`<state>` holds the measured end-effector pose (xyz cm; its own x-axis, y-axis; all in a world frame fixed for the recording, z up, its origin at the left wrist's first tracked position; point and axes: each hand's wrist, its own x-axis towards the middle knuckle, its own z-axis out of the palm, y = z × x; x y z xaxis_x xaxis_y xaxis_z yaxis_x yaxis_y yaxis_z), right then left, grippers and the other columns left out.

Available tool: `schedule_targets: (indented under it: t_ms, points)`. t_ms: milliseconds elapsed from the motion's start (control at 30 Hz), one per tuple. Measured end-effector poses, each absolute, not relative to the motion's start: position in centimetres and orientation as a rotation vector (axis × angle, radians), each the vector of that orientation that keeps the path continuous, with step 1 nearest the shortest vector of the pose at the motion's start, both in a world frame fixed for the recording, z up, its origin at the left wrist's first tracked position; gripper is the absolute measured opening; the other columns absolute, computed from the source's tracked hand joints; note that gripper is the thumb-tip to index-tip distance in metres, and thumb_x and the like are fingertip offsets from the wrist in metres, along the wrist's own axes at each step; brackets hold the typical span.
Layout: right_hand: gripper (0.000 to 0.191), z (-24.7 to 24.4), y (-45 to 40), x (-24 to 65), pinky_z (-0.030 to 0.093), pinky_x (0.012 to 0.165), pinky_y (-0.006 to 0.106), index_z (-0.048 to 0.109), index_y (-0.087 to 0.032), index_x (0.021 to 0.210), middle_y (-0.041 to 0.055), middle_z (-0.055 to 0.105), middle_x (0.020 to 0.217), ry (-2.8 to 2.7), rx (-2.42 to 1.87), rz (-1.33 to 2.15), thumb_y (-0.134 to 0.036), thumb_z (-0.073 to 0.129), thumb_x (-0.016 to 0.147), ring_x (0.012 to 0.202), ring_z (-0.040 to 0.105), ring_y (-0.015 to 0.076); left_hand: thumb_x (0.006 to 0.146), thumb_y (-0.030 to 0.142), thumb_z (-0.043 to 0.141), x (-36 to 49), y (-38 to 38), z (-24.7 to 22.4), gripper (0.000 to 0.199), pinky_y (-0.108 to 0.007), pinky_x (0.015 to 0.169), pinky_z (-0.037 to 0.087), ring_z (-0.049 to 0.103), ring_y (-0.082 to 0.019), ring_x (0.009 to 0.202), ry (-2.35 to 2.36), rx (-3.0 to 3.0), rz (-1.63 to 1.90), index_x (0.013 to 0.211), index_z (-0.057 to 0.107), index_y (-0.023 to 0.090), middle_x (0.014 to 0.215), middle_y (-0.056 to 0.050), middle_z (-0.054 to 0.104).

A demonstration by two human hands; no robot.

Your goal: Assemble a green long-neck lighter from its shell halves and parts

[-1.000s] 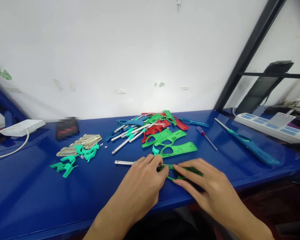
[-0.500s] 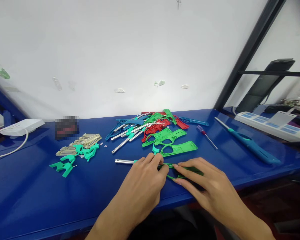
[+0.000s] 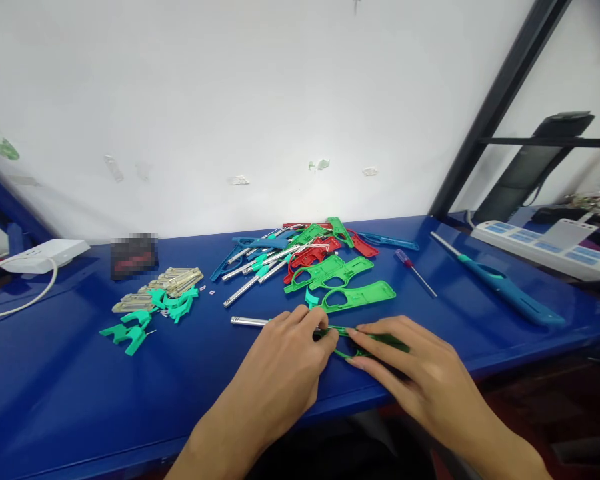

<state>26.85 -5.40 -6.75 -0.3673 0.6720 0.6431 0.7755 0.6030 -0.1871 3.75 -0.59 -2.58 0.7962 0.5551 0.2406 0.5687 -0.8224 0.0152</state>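
Note:
A long-necked lighter in parts lies at the table's front: a silver metal tube (image 3: 249, 321) points left, and a green lighter casing half (image 3: 341, 351) with its trigger opening lies to the right. My left hand (image 3: 294, 357) is closed where tube and casing meet, thumb and index finger pinched on the near end of the casing. What lies under the palm is hidden. My right hand (image 3: 405, 363) grips the casing's handle, its fingertips pressing both edges beside the trigger opening. Just behind lies another green casing half (image 3: 363, 297), with a small teal trigger piece (image 3: 311, 298) at its tip.
Behind is a pile of red casings (image 3: 313, 257), blue casings (image 3: 270, 243) and metal tubes. Teal trigger pieces (image 3: 135, 330) and beige parts (image 3: 180, 281) lie left. A screwdriver (image 3: 415, 271), a whole blue lighter (image 3: 510, 293) and a power strip (image 3: 545, 248) lie right.
My left hand has shifted very slightly left and now covers the teal collar of the tube. My right hand stays on the casing.

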Motion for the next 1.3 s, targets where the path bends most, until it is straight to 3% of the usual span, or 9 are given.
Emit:
schedule_targets:
  t_ms: [367,567,767,1000,1167,1300]
  points:
    - [0.031,-7.3,-5.2,26.9,0.063,0.086,0.038,0.070,-0.026,0.133,0.0053,0.075,0.115,-2.107,-1.109,-0.181,-0.026,0.070,0.102,0.100,0.071,0.0214,0.095,-0.003,0.048,4.0,-0.6,-2.5,0.033,-0.047,0.086,0.063,0.063,-0.028,0.102,-1.002,-2.958,-0.383,0.113,0.068,0.017,0.118,-0.009,0.064]
    - [0.026,-7.3,-5.1,26.9,0.064,0.084,0.037,0.072,-0.025,0.128,0.0056,0.076,0.114,-2.089,-1.094,-0.169,-0.026,0.069,0.102,0.098,0.072,0.0220,0.105,0.013,0.045,4.2,-0.8,-2.3,0.023,-0.046,0.086,0.063,0.064,-0.028,0.105,-1.060,-2.962,-0.455,0.106,0.067,0.018,0.118,-0.009,0.063]
    - [0.039,-6.8,-5.3,26.7,0.059,0.085,0.038,0.062,-0.027,0.145,0.0039,0.077,0.109,-2.146,-1.147,-0.201,-0.030,0.064,0.106,0.094,0.071,0.0213,0.108,0.017,0.041,4.3,-0.7,-2.7,0.025,-0.048,0.089,0.062,0.063,-0.028,0.106,-1.057,-2.965,-0.495,0.110,0.066,0.018,0.117,-0.008,0.063]
    - [0.028,-6.2,-5.6,26.7,0.054,0.087,0.037,0.068,-0.026,0.133,0.0038,0.076,0.108,-2.216,-1.213,-0.264,-0.035,0.059,0.108,0.096,0.070,0.0216,0.108,0.017,0.042,4.3,-0.9,-2.4,0.025,-0.048,0.087,0.062,0.063,-0.028,0.104,-1.053,-2.977,-0.483,0.106,0.067,0.018,0.116,-0.008,0.063]
    - [0.028,-6.5,-5.4,26.7,0.057,0.085,0.036,0.069,-0.028,0.132,0.0033,0.077,0.107,-2.145,-1.202,-0.178,-0.036,0.063,0.106,0.092,0.072,0.0211,0.108,0.017,0.044,4.3,-0.8,-2.4,0.024,-0.047,0.088,0.063,0.063,-0.027,0.103,-1.057,-2.972,-0.494,0.106,0.068,0.018,0.115,-0.008,0.063]
    - [0.027,-6.5,-5.3,27.2,0.062,0.087,0.032,0.066,-0.031,0.132,0.0023,0.077,0.115,-2.027,-1.194,-0.036,-0.036,0.062,0.106,0.100,0.075,0.0209,0.107,0.018,0.045,4.3,-0.9,-2.4,0.024,-0.048,0.086,0.064,0.064,-0.028,0.105,-1.062,-2.964,-0.502,0.104,0.068,0.019,0.114,-0.008,0.064]
